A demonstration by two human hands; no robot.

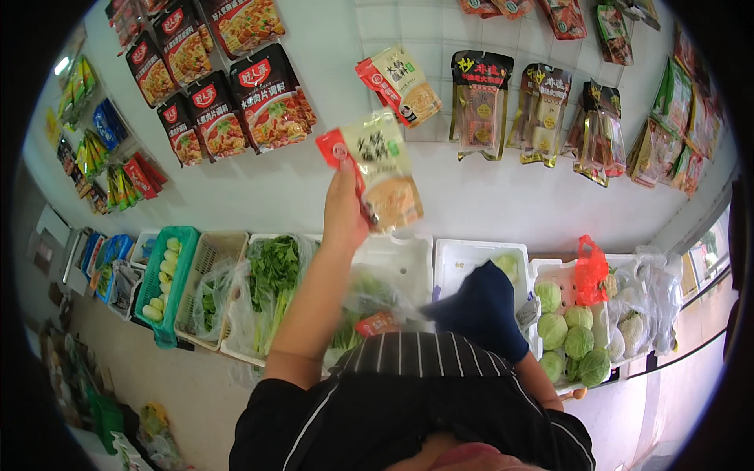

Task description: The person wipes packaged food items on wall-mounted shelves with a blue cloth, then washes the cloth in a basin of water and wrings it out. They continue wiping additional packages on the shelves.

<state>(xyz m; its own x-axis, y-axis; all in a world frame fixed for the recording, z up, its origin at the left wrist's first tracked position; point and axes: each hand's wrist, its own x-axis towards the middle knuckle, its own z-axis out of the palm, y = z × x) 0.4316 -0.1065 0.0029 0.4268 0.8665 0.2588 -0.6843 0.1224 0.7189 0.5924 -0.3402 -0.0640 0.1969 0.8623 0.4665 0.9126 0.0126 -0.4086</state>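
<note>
My left hand (343, 206) is raised toward the wall and grips the left edge of a red and cream foil seasoning packet (386, 176). A similar packet (409, 88) hangs tilted just above it; whether the held one still touches a hook I cannot tell. A dark blue cloth (480, 312) covers my right hand and moves with it, low in front of my striped apron (412, 356). The fingers under the cloth are hidden. Below the cloth my right forearm (539, 382) shows.
Black seasoning pouches (268, 100) and hotpot-base packets (482, 106) hang on the white wall. Along its foot stand a foam box of celery (274, 277), a green basket of pale vegetables (168, 279), a white foam box (418, 253) and a crate of cabbages (565, 332).
</note>
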